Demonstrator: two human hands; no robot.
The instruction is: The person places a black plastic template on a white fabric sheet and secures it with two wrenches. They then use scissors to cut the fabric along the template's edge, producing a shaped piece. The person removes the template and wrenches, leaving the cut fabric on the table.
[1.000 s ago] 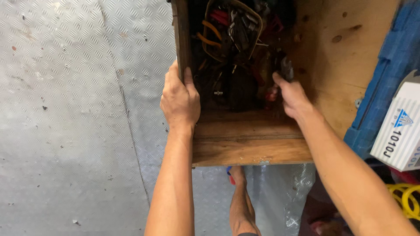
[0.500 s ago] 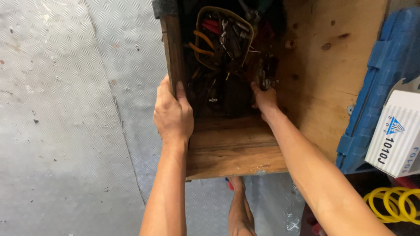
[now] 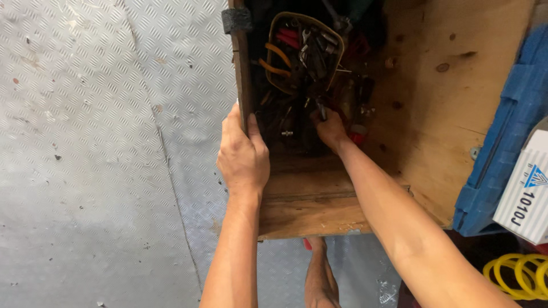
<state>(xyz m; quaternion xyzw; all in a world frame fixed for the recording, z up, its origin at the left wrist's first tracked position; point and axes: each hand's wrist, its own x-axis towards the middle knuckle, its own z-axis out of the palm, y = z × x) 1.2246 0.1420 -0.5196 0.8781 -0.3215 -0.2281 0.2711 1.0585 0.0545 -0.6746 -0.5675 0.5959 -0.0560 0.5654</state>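
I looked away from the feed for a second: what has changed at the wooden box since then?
The right hand moved from the box's right side deeper into the pile of tools, fingers now among them; whether it grips one cannot be told. The left hand stayed clamped on the wooden box wall.

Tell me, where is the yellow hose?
In the head view, the coiled yellow hose lies at the bottom right corner, just below the white box and the blue crate, right of the right forearm.
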